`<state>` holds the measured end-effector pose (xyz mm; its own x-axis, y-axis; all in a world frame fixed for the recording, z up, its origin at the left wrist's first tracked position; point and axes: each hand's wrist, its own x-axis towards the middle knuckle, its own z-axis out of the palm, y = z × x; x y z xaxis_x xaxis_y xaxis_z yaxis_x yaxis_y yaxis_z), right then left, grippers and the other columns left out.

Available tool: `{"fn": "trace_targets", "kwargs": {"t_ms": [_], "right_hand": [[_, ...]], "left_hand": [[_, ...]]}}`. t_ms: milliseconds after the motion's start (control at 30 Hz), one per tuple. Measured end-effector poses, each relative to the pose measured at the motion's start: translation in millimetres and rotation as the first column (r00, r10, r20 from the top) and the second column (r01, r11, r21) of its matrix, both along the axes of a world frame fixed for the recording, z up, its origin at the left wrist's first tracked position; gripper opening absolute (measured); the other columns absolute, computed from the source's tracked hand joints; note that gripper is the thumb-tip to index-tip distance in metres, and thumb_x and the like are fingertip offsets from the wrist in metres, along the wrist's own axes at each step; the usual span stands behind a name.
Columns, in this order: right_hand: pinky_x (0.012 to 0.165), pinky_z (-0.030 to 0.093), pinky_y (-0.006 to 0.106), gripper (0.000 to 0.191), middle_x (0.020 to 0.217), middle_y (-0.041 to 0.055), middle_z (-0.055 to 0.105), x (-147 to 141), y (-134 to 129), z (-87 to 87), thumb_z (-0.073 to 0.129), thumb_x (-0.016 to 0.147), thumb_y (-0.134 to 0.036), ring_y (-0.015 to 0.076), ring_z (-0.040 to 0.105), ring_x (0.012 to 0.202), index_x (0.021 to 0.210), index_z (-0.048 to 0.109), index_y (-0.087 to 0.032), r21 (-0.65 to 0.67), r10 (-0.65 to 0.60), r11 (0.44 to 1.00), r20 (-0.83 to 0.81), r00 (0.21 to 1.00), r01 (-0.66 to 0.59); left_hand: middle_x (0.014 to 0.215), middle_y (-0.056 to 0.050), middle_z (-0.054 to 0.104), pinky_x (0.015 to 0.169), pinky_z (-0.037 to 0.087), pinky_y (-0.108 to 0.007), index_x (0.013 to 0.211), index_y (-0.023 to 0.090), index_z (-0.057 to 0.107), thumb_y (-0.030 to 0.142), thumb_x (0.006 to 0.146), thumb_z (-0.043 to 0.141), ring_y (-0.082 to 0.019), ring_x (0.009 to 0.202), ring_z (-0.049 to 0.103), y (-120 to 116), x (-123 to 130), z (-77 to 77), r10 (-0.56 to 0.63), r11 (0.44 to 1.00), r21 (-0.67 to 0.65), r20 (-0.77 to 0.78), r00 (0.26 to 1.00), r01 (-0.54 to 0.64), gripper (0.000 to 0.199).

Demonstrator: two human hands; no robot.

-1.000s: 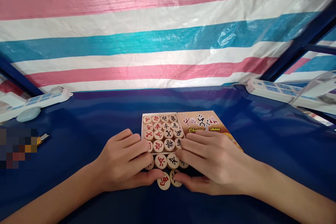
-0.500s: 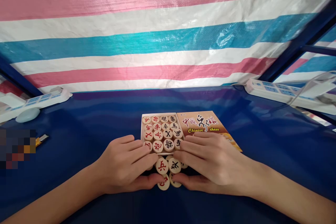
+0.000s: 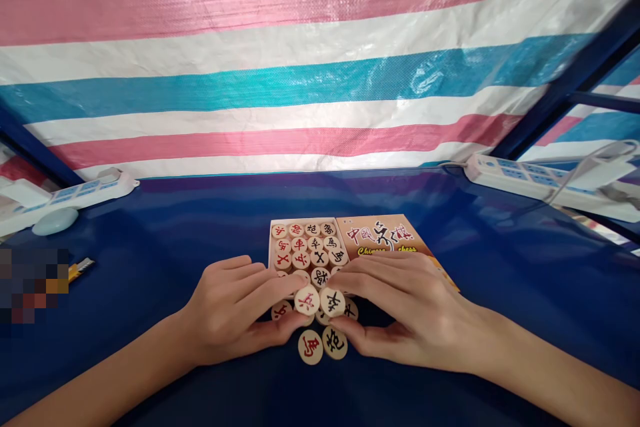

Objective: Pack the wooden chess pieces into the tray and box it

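Xiangqi pieces, one gripped per hand, at the near edge of the open box.
Left hand [image 3: 227, 310]: closed, thumb and fingers pinching red-marked piece [image 3: 307, 301]. Right hand [image 3: 405, 307]: likewise gripping black-marked piece [image 3: 333, 302], just beside it. From the held pair: partly filled white box [image 3: 271, 245] at 12 o'clock; printed lid [image 3: 385, 235], 2 o'clock; two loose pieces [image 3: 311, 347] on blue table [image 3: 200, 207], 6 o'clock.
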<state>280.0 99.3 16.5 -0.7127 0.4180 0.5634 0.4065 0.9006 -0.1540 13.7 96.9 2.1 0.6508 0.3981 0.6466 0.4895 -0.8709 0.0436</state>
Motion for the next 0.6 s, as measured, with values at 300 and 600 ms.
{"fn": "trace_targets", "kwargs": {"t_ms": [300,600], "right_hand": [[0.074,0.056,0.029,0.036,0.104,0.0059,0.070,-6.0,1.8,-0.8,0.067,0.086,-0.019,0.0169,0.068,0.092,0.121,0.061,-0.018,0.016,-0.078,0.997,-0.097,0.992,0.080],[0.082,0.058,0.033,0.037,0.106,0.0062,0.070,-11.8,3.4,-0.9,0.068,0.088,-0.021,0.0173,0.068,0.086,0.124,0.062,-0.022,-0.136,-0.154,0.983,-0.238,0.959,0.125]], "left_hand": [[0.062,0.007,0.062,0.055,0.042,-0.022,0.109,0.019,0.065,0.027,0.085,0.075,-0.006,0.052,0.054,2.7,4.5,-1.2,0.110,0.991,-0.096,0.181,0.977,-0.094,0.027],[0.058,0.008,0.058,0.049,0.040,-0.020,0.110,0.023,0.067,0.030,0.089,0.068,-0.006,0.045,0.046,3.2,11.4,-3.1,0.236,0.968,-0.146,0.249,0.939,-0.205,0.022]]}}
